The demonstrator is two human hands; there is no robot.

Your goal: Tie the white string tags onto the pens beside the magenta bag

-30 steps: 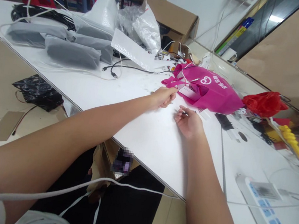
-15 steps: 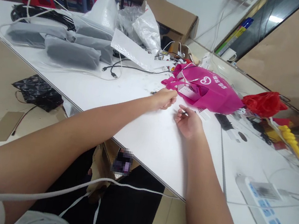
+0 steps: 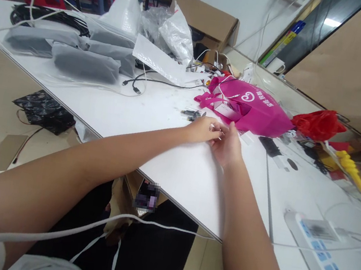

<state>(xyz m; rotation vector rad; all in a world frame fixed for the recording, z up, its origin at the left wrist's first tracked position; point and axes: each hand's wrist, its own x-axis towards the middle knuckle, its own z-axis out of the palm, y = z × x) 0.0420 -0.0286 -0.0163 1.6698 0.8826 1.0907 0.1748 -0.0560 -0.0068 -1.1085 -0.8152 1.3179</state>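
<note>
A: Where are your grips?
B: Together over the white surface point(image 3: 176, 161). Your left grip point(image 3: 202, 130) comes in from the left, palm down, fingertips meeting your right grip point(image 3: 226, 146), which is turned palm up with fingers curled.

A: Clenched or released?
B: Can't tell for either. Your fingers overlap; anything pinched between them is too small or hidden to call.

A: Dark slim pieces point(image 3: 190, 114)?
B: Small bunch, lying on the surface just beyond your left grip, slightly left. Too small to identify.

A: Far side of your hands?
B: Pink bag point(image 3: 269, 115) on its side, white print on it, white card point(image 3: 227, 110) at its opening. Red plastic bag point(image 3: 319, 125) right of that.

A: Right?
B: Dark flat piece point(image 3: 269, 147) and dark oval piece point(image 3: 292, 164) on the surface, near the seam. Yellow item point(image 3: 355, 174) farther right, power strip point(image 3: 322, 258) at the near right with a plug in it.

A: Left?
B: Gray pouches point(image 3: 87, 64) bunched together, coiled black cable point(image 3: 51, 18) behind them. White bubble sheet point(image 3: 159, 61) to their right, black cable ends point(image 3: 136, 88) on the near side of that sheet. Cardboard box point(image 3: 206, 18) at the far side.

A: Near you?
B: White cable point(image 3: 83, 227) runs across in front of your lap, below the surface edge.
</note>
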